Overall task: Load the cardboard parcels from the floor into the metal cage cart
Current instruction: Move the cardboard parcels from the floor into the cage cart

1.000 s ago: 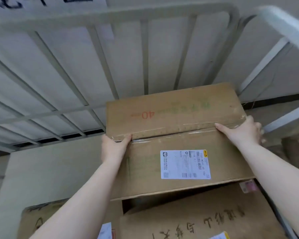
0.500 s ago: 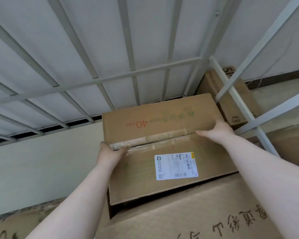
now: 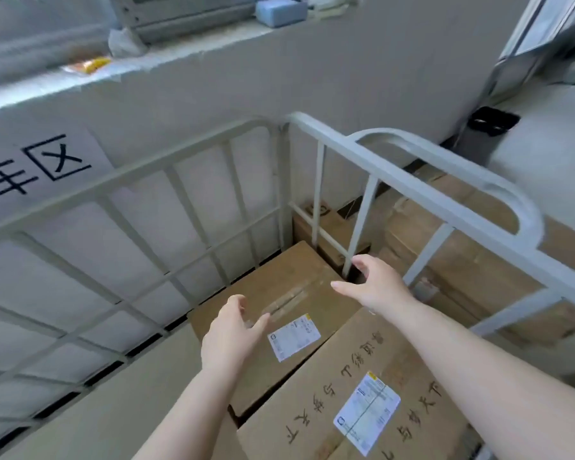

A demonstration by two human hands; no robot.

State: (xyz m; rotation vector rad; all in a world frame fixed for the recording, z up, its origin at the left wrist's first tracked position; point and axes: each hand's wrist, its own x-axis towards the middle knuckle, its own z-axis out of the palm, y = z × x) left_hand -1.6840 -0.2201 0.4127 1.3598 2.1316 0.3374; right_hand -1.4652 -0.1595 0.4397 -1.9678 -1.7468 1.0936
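Both hands (image 3: 233, 330) (image 3: 379, 287) hover w/ slack fingers over parcel (image 3: 279, 287), its near edge hidden.

We are in what looks like a parcel depot or sorting room. A grey metal cage cart (image 3: 312, 134) stands against a plain white wall (image 3: 346, 78), and on that wall we see a large paper sign (image 3: 37, 167) with bold black characters, as if marking a parking zone for carts. Inside the cage lie taped cardboard parcels (image 3: 279, 287) bearing white shipping labels (image 3: 294, 336) with barcodes, and more brown boxes (image 3: 472, 260) are stacked on the floor beyond the bars. Above the low wall we make out a ledge (image 3: 180, 51) with blurred odds and ends.
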